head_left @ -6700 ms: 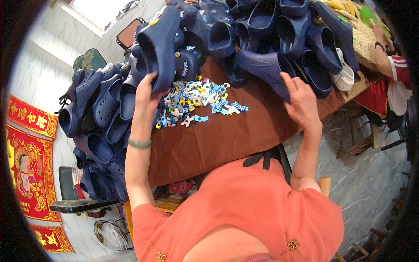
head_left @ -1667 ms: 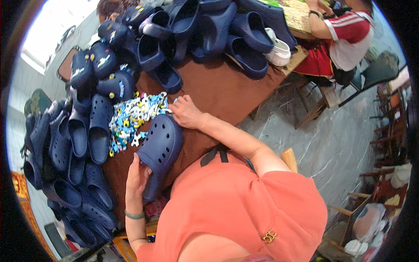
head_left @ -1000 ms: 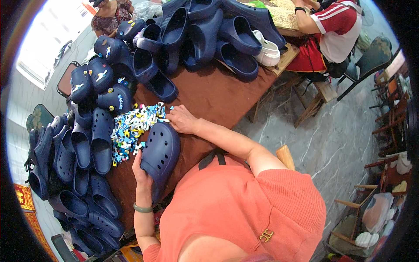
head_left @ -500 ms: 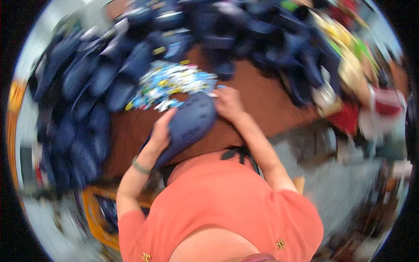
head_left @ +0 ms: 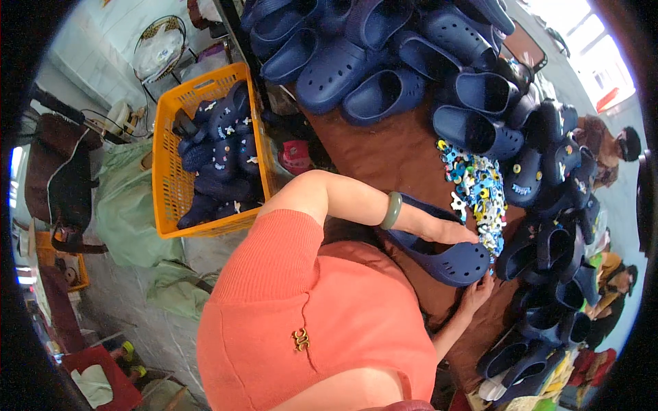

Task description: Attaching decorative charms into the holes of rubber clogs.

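Observation:
A navy blue clog (head_left: 452, 264) with holes in its upper lies tilted in front of me, over the edge of the brown cloth. My left hand (head_left: 445, 231), a green bangle at its wrist, grips it across the opening, fingers along the far side. At the toe is my right hand (head_left: 478, 293), its fingers drawn together and partly hidden; what they hold I cannot make out. Just beyond the toe spreads a pile of small colourful shoe charms (head_left: 483, 195), white, blue and yellow.
Many navy clogs (head_left: 332, 75) are heaped along the far side of the brown-covered table (head_left: 370, 154). A clog with charms fitted (head_left: 526, 179) lies past the pile. On my left stands an orange crate (head_left: 164, 185) of decorated clogs. People (head_left: 606, 147) sit across the table.
My view has swung left, bringing the orange crate fully into sight. Both hands stay at the clog, and the left hand now reaches across it.

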Available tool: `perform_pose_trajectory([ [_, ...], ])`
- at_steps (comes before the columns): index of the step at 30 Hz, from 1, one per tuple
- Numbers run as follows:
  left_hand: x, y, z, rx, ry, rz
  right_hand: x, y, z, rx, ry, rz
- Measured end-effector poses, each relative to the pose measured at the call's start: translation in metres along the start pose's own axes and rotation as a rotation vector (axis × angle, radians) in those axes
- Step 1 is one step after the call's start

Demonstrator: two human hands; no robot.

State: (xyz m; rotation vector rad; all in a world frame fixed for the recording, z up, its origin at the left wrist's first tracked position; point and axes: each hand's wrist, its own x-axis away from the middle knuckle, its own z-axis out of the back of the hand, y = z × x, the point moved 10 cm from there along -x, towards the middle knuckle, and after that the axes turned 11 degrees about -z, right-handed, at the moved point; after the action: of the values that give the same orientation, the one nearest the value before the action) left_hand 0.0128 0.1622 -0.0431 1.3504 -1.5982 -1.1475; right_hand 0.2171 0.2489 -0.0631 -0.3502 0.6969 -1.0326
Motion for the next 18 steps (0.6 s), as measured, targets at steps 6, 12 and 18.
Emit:
perform_pose_trajectory([
  [6,0.008,0.028,-0.013,-0.095,-0.069,-0.124,0.023,0.046,0.007,-0.044,0.096,-0.057],
  [12,0.008,0.033,0.005,0.199,0.047,-0.123,0.005,-0.04,0.028,-0.599,0.081,-0.458],
  [18,0.0,0.006,-0.005,0.141,-0.111,0.027,0.038,-0.07,0.029,-0.837,0.096,-0.454],
])
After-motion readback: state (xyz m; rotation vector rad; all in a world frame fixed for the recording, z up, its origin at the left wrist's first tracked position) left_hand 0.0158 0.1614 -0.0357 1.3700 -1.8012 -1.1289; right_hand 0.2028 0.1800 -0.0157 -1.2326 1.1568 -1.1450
